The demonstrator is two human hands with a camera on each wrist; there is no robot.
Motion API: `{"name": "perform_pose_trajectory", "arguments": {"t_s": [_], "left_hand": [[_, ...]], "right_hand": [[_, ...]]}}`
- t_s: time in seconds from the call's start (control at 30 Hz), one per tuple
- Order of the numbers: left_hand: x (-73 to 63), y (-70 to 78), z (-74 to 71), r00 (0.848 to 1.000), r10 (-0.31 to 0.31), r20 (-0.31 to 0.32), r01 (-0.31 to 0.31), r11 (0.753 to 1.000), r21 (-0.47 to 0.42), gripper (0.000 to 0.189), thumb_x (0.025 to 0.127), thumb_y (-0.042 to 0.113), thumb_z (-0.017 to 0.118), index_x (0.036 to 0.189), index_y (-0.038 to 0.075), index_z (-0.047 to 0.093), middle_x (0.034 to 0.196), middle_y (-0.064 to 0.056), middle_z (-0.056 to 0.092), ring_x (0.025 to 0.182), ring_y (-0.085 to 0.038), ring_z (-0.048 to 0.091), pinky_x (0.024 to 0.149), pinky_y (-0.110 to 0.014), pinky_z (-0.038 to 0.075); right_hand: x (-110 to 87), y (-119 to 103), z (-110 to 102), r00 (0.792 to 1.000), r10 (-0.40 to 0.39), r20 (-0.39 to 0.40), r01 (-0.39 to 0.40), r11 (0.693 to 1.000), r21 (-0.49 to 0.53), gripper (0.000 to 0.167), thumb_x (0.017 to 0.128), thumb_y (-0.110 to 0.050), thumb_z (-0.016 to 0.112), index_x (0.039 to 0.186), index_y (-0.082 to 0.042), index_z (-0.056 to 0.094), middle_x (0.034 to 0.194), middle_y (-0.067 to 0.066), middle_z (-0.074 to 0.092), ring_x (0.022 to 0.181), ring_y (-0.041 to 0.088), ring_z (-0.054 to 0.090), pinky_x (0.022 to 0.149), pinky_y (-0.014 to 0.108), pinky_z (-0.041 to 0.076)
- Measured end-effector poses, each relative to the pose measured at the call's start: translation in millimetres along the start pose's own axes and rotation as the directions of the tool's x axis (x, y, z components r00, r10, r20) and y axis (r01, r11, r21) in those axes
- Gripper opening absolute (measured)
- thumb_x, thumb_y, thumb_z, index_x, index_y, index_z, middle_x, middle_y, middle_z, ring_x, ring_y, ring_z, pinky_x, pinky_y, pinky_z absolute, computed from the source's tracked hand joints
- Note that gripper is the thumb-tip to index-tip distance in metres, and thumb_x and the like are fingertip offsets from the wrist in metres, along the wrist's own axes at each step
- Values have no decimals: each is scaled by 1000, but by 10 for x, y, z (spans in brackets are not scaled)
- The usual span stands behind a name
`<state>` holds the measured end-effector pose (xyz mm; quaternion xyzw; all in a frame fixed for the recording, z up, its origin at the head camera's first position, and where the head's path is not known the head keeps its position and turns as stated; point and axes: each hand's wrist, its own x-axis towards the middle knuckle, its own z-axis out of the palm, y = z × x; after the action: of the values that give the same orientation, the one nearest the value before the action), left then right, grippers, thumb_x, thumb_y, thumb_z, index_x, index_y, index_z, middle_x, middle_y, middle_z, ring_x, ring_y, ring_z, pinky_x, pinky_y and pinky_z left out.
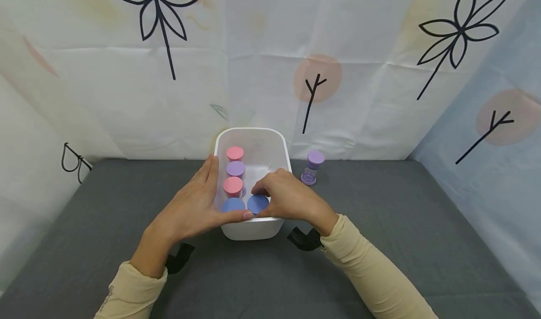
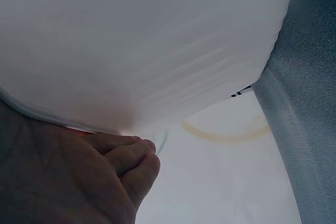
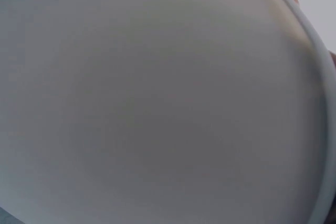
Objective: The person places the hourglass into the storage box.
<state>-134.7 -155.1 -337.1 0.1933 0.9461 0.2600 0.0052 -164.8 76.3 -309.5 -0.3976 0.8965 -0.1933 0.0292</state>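
A white plastic bin (image 1: 253, 230) stands on the table with several sand timers inside. Along its left wall run two pink-capped timers (image 1: 233, 186), a purple-capped timer (image 1: 235, 169) and a blue-capped timer (image 1: 233, 205). My right hand (image 1: 291, 197) reaches over the front right part of the bin and pinches another blue sand timer (image 1: 258, 203) by its cap. My left hand (image 1: 190, 208) lies along the bin's left side with fairly straight fingers, its thumb stretched across the front rim. In the left wrist view the fingers (image 2: 134, 166) touch the rim from outside. The timers' lower parts are mostly hidden.
A purple sand timer (image 1: 312, 167) stands on the dark grey table (image 1: 380, 244), right of the bin. Behind the table hangs a pale cloth backdrop (image 1: 262, 89) with leaf drawings. The bin wall (image 3: 168, 98) fills most of the right wrist view.
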Motion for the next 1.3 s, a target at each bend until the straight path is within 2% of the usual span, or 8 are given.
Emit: {"name": "perform_pose_trajectory", "arguments": {"t_s": [0.27,0.57,0.67,0.8,0.93,1.03,1.17,1.3], "left_hand": [[15,9,0,1000,-4,8,4,1000,7,137,75,86,61,160,5,-9,169,-10,-9,155,-33,6,118,-56,24],[36,16,7,1000,0,6,0,1000,6,138,75,86,61,160,4,-9,169,-11,-9,155,-32,5,119,-55,23],[38,19,7,1000,-3,4,3,1000,4,138,75,87,61,160,5,-10,169,-11,-9,155,-32,6,119,-55,24],[45,23,7,1000,-2,1,2,1000,4,138,74,87,61,160,6,-10,169,-11,-8,155,-32,6,118,-56,25],[50,27,1,1000,-4,-2,4,1000,6,138,73,88,60,161,8,-10,169,-9,-7,155,-32,7,118,-57,25],[50,33,-4,1000,-6,0,6,1000,5,138,73,88,61,161,8,-10,169,-9,-7,155,-32,7,118,-57,25],[52,37,-7,1000,-17,12,17,1000,2,138,74,87,60,161,7,-11,169,-9,-9,155,-33,6,118,-58,24],[47,36,-11,1000,-19,12,19,1000,3,138,74,87,61,160,7,-11,169,-9,-9,155,-33,6,118,-58,24]], "right_hand": [[1,9,2,1000,-1,-3,1,1000,-7,15,75,-17,88,86,-15,79,61,-11,52,59,5,41,56,22,33],[-19,32,4,999,-17,-44,17,1000,3,14,75,-17,89,83,-14,77,66,-9,61,63,6,48,62,23,42],[-47,45,16,997,-5,-75,8,999,40,21,75,-20,90,91,-11,79,78,-6,71,72,7,60,71,25,51],[-111,74,31,989,11,-147,8,991,131,41,75,-24,92,109,-5,78,103,1,76,93,14,70,86,30,56],[-172,126,74,968,-15,-251,69,975,210,45,76,-20,92,115,-4,76,111,4,75,101,17,71,91,33,56],[-199,168,125,937,-48,-345,142,957,252,44,77,-18,91,115,-4,75,111,4,75,102,17,71,91,33,56],[-205,206,183,884,-75,-461,231,928,293,41,77,-15,91,113,-4,76,107,3,75,101,15,71,91,31,56],[-201,214,202,858,-74,-509,267,910,318,38,76,-14,91,111,-4,77,106,2,76,99,12,71,91,29,55]]}}
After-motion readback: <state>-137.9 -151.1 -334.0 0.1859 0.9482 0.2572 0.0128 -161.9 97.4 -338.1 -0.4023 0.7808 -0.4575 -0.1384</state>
